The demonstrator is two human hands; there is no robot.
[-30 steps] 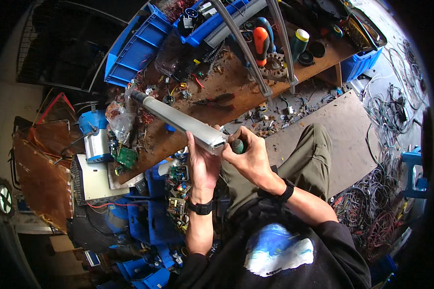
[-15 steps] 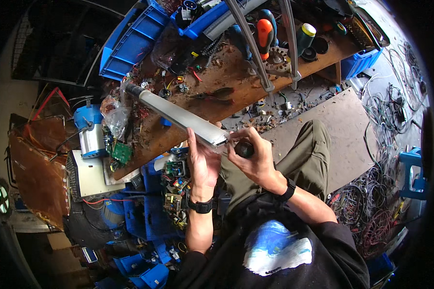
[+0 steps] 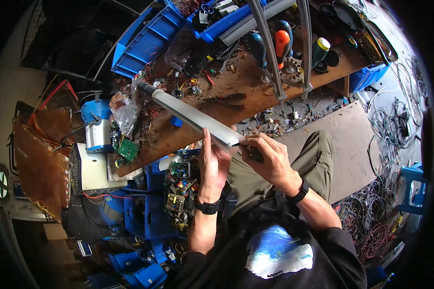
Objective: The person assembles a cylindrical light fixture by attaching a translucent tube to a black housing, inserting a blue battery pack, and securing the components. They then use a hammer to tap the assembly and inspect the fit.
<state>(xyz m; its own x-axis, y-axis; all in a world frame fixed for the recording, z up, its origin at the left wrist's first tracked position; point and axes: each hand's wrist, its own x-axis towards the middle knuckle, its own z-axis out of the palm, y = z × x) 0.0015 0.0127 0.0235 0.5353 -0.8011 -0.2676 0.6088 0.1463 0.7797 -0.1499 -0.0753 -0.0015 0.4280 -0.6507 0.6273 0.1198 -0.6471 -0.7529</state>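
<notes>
A long pale bar-shaped tube with a black ribbed far end slants across in front of me. My left hand supports it from beneath near its close end, thumb lying along the side. At that close end, which shows a dark opening, my right hand has its fingers bent and pressed together against the tip. A dark rounded piece sits under the right fingers, mostly hidden. The tube's far end reaches over the littered wooden workbench.
Pliers and scraps lie on the bench. Metal legs rise near several screwdrivers. Blue crates stand at the back. A board lies right of my knee, with tangled cables beyond. Circuit boards are piled left.
The whole view has shifted slightly. My right hand has turned over the tube's close end, and the dark round piece that showed in it is now mostly covered. My left hand keeps its hold.
</notes>
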